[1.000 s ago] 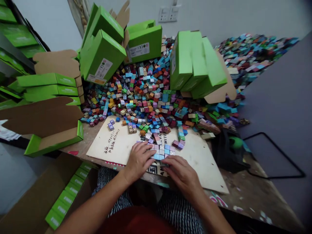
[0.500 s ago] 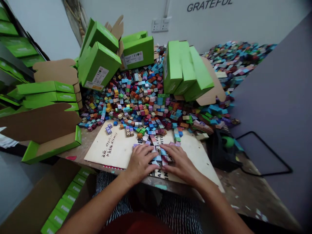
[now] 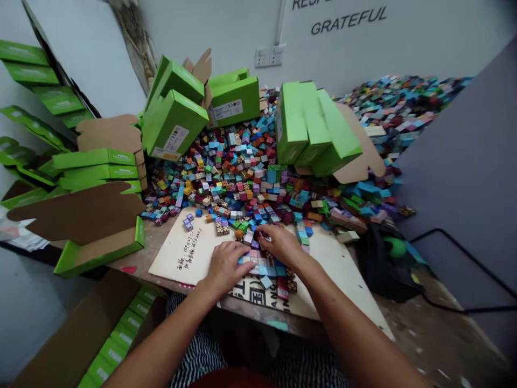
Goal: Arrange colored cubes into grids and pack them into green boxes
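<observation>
Small patterned wooden-looking blocks [image 3: 264,264] lie grouped on a cream board [image 3: 323,280] in front of me. My left hand [image 3: 226,265] rests at the left side of this group, its fingers stretched out and touching the edge blocks. Farther up, my right hand [image 3: 281,247] reaches over the group, with thumb and fingertips pinched on a small dark red block [image 3: 262,234], partly hidden by the fingers. One light blue block [image 3: 266,282] sits tilted at the near edge of the group. A reddish block [image 3: 282,287] sticks out toward me.
Behind the board spreads a large heap of mixed blocks [image 3: 226,172]. Green boxes [image 3: 173,126] stand at the back left, and more green boxes [image 3: 297,124] at the back right. An open green box [image 3: 100,242] lies left. To the right is a black tape dispenser [image 3: 388,264].
My right hand has moved up and away from the near blocks to the far edge of the group. My left hand has shifted slightly. The whole view has tilted up a little.
</observation>
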### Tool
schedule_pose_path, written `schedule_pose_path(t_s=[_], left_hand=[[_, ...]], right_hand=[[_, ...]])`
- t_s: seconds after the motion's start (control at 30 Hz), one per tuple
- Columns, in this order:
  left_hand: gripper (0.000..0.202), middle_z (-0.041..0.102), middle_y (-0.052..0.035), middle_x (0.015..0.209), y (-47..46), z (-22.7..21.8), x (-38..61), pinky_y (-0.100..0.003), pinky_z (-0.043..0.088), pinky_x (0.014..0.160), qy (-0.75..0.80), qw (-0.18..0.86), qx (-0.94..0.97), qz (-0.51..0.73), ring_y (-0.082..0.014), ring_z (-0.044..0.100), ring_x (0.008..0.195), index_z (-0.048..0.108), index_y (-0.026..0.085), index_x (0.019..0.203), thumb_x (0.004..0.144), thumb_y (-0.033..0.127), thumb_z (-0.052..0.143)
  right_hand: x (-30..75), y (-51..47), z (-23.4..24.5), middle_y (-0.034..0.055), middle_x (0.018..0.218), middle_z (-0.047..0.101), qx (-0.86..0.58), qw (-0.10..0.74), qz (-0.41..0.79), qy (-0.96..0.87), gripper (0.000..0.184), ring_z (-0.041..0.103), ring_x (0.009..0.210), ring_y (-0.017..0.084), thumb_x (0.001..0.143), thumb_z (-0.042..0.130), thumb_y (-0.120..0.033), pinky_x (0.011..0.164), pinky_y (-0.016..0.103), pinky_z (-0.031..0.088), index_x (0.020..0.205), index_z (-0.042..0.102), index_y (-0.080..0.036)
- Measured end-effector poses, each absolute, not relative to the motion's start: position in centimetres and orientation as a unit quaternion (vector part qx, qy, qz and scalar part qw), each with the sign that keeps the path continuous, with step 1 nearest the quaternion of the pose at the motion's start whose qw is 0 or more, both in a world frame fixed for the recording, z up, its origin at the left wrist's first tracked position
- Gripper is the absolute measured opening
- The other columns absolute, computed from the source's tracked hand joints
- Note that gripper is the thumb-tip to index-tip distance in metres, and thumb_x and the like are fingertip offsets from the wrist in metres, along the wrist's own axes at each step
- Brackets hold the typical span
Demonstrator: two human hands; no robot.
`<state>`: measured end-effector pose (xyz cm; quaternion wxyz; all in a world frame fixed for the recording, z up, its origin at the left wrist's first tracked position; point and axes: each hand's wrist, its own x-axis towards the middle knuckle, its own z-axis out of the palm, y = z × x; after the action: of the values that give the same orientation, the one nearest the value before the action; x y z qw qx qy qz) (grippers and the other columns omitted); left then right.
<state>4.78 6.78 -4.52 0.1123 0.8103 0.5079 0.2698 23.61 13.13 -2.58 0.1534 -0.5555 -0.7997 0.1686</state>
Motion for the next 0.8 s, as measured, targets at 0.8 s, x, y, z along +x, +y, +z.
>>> schedule_pose_path(t_s=[0.8], left_hand=[[0.056, 0.057, -0.0039, 0.129, 8.1, -5.6, 2.3, -0.046, 0.036, 0.101, 0.416, 0.216, 0.852, 0.234, -0.0272, 0.047, 0.12, 0.054, 0.027, 0.124, 0.075, 0.049, 0.072]], right_hand=[[28.8, 9.1, -4.1, 0.0055, 0.114, 0.066, -0.488, 0.312, 0.438, -0.687, 0.036, 0.062, 0.102, 0.021, 0.082, 0.052, -0.032, 0.087, 0.036, 0.049, 0.117, 0.059, -0.024]])
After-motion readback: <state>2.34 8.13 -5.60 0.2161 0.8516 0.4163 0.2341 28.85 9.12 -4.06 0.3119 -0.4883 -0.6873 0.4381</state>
